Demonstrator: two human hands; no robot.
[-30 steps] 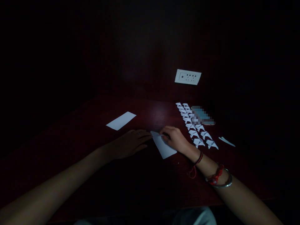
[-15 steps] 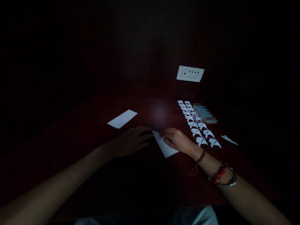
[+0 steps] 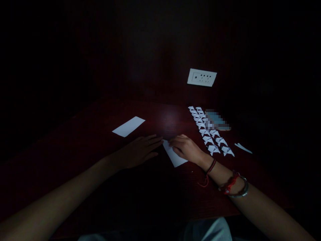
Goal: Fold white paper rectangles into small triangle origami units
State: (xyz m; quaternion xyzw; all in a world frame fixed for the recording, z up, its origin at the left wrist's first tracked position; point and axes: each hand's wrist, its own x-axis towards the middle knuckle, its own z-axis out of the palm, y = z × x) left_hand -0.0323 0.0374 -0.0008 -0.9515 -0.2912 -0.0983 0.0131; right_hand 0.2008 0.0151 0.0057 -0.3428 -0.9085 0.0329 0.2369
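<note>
In dim light a white strip of paper [image 3: 175,158] lies on the dark red table [image 3: 100,150] between my hands. My right hand [image 3: 185,148] rests on the strip, its curled fingers pressing the strip's upper end. My left hand [image 3: 140,150] lies flat beside it with fingers stretched out, the fingertips reaching the strip's top corner. Red cords and a metal bangle circle my right wrist.
Two rows of several small folded white paper pieces [image 3: 209,132] run along the right. A blurred bluish object [image 3: 217,121] sits beside them. Another white paper strip [image 3: 128,126] lies at the left, a paper scrap [image 3: 242,148] at the far right, a wall socket [image 3: 202,77] behind.
My right hand has slid a little left along the strip toward my left fingertips. The left hand's fingers have straightened slightly. The view shifted a bit.
</note>
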